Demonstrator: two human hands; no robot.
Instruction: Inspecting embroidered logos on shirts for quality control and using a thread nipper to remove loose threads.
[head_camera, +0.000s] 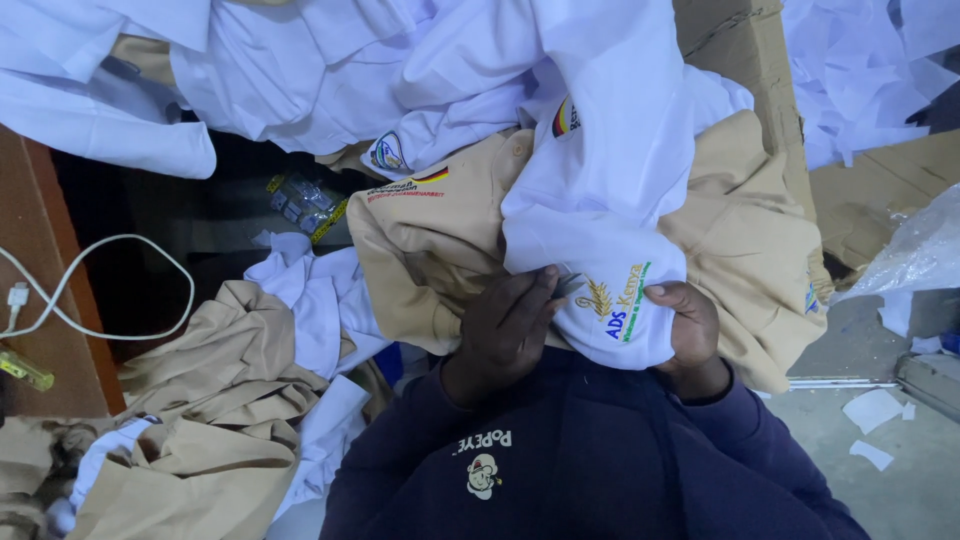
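A brown wooden table (35, 290) stands at the left edge with a white cable (120, 285) on it. Brown cardboard (745, 60) is at the upper right. The grey floor (920, 490) at the lower right has paper scraps (872, 410). The light is dim.

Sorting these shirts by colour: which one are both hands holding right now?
The white shirt with embroidered emblem, pinched by left hand and right hand. The tan shirts lie beneath, ungripped.

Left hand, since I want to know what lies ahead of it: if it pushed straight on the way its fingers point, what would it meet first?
The left hand points up and right, its fingertips already at the white shirt by the embroidered emblem. Going on, it would press into that white fabric first, probably the tan shirt beneath; depth is unclear.
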